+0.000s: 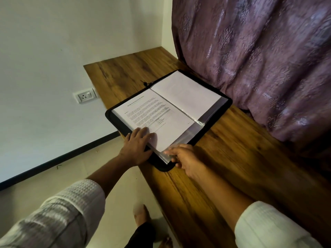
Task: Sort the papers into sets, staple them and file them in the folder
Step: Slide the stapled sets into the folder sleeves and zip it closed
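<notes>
Folder [111,119] open: L hand [137,146] flat on page [154,111], R hand [184,160] at sleeve [186,136] corner, grip unclear. Risk: sleeve snags, creasing page.

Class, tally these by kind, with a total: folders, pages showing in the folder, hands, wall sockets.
Folder: 1
Pages: 2
Hands: 2
Socket: 1
Total: 6

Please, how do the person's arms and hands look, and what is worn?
Both hands are bare: the left hand and the right hand show no glove, ring or watch. Each forearm is bare up to a sleeve of whitish waffle-textured cloth; the left sleeve looks greyer, the right sleeve plain white.
</notes>
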